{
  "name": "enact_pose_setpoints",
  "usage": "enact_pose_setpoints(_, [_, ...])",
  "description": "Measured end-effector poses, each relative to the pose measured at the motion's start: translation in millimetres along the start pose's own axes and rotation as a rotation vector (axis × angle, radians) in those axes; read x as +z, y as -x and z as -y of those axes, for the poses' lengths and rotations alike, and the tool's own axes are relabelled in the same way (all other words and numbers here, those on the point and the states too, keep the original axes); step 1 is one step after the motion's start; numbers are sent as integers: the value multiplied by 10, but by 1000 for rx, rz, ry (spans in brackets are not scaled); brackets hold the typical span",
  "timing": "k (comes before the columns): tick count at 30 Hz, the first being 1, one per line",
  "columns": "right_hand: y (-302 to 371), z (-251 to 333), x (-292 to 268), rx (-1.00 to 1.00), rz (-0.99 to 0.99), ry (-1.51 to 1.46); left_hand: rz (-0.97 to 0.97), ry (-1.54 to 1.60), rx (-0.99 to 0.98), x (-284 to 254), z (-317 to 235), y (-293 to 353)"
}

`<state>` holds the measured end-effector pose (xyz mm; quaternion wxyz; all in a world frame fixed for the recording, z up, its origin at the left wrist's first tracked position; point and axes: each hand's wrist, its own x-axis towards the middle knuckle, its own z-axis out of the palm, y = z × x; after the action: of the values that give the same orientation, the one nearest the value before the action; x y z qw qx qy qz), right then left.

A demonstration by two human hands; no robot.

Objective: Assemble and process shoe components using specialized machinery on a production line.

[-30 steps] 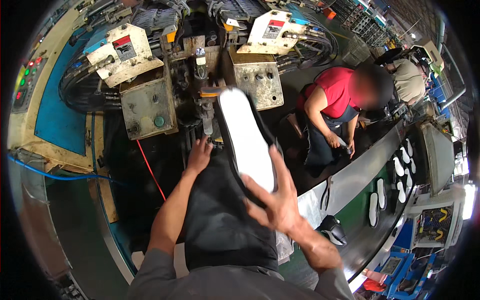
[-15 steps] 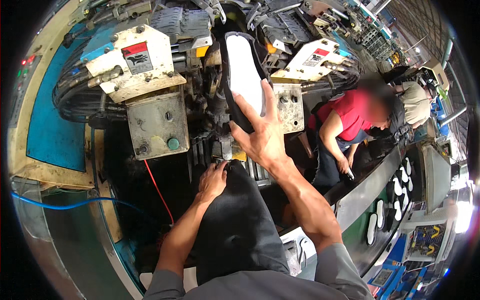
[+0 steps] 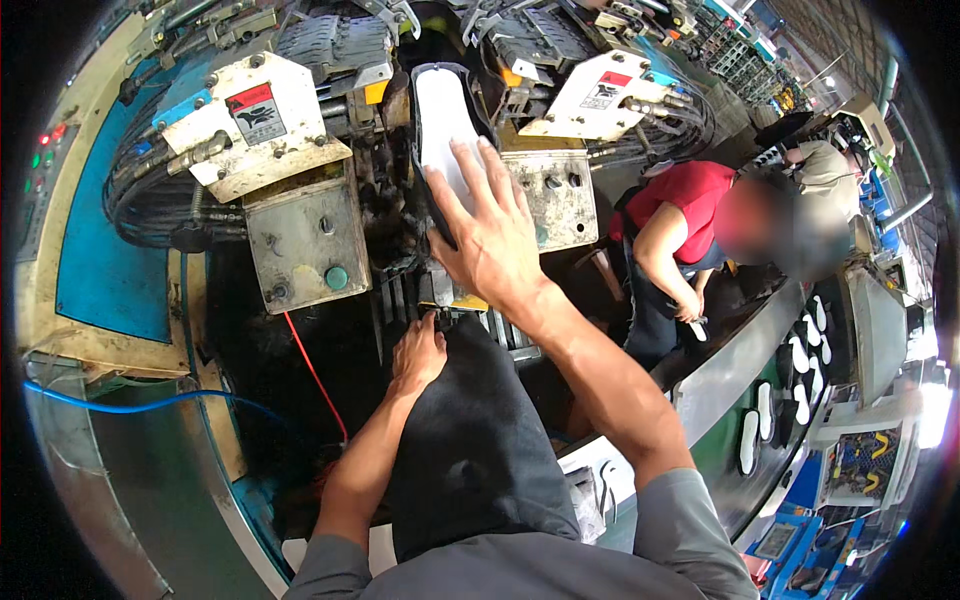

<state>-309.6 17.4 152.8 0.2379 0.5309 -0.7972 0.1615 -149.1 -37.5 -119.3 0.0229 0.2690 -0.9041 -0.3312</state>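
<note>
A black shoe upper [image 3: 423,125] with a white insole [image 3: 443,105] lies bottom up in the middle of a machine, toe end away from me. My right hand [image 3: 490,235] lies over its heel end. The fingers are stretched along the white surface, and the thumb reaches down by the left edge. My palm hides the heel. Below it, my left hand [image 3: 418,356] is closed, its fingertips at a small metal part at the machine's lower front. What those fingers hold, if anything, is hidden.
Dirty white machine housings with warning labels flank the shoe, above a control box [image 3: 310,245] with a green button [image 3: 337,278]. To the right, a person in red [image 3: 690,195] sits by a conveyor [image 3: 725,440] carrying black pieces with white insoles. A blue hose [image 3: 130,407] runs at left.
My right hand's fingers have moved closer together and now lie flatter on the insole. The machine and shoe appear slightly further left in view. My left hand stays at the lower front.
</note>
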Motion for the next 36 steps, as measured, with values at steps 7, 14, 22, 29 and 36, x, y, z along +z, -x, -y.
enact_pose_setpoints(7, [41,44,-33,49,128,-60,26,-14,-41,-79,-92,19])
enact_pose_setpoints(14, [1011,133,315,427,-112,-559,-20,-21,-80,-112,58,105])
enact_pose_setpoints(22, [1198,143,1424,660,102,-936,-60,-7,-62,-120,60,99])
enact_pose_setpoints(29, [568,-731,797,1123,-83,-1578,-149,61,-64,-132,315,80])
enact_pose_setpoints(36, [-422,-637,195,941,400,-1306,-172,113,-7,-85,256,37])
